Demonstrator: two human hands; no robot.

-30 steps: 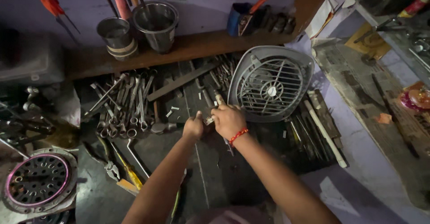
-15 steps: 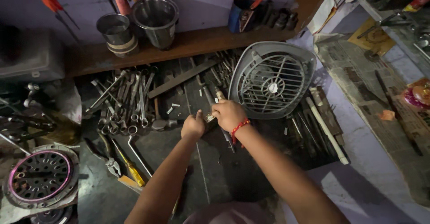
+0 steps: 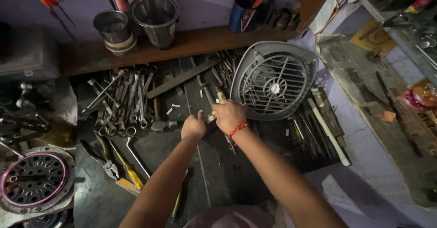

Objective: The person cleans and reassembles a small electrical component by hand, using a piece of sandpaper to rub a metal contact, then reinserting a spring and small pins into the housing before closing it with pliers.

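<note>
Since earlier, both hands barely shift; our left hand [image 3: 193, 127] and right hand [image 3: 229, 115] stay closed, pinching a small metal part [image 3: 210, 117] mid-worktop; we keep wrists steady.

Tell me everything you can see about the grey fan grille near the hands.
The fan grille is a grey, squarish frame with rounded corners; it looks like plastic. Thin wire bars cross its round opening, with a small pale hub at the centre. It lies tilted on the dark bench, over some tools, its upper edge near the wooden shelf. The right hand is just beside its lower left corner; contact cannot be told.
</note>
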